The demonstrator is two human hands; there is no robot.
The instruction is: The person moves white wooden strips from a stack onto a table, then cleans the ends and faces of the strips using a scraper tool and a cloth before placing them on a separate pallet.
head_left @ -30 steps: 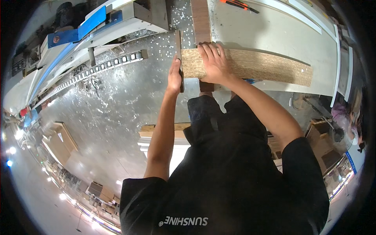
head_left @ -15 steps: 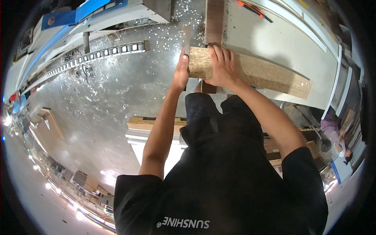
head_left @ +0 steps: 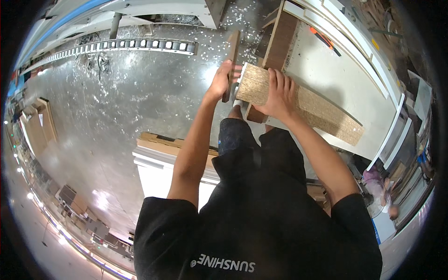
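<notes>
My left hand (head_left: 221, 80) is closed around a narrow dark-brown wooden strip (head_left: 232, 49), thumb on its near side and fingertips showing past its right edge. A small gap lies between the strip and the end of a long tan particleboard piece (head_left: 322, 110), whose left end is edged in white. My right hand (head_left: 279, 96) grips this piece near that end, fingers over the far edge. It rests over a pale worktable surface (head_left: 313, 77) and a brown board (head_left: 283, 38).
An orange-and-black tool (head_left: 325, 41) lies on the worktable. At far left runs a roller track (head_left: 121, 45) beside a machine. White panels (head_left: 158, 170) are stacked near my left forearm. White chips are scattered on the floor (head_left: 140, 98). Another person (head_left: 375, 186) is at the right.
The strip, earlier upright against the particleboard's end, has come away to the left in my left hand and shows its brown face. The particleboard's right end is angled more toward me.
</notes>
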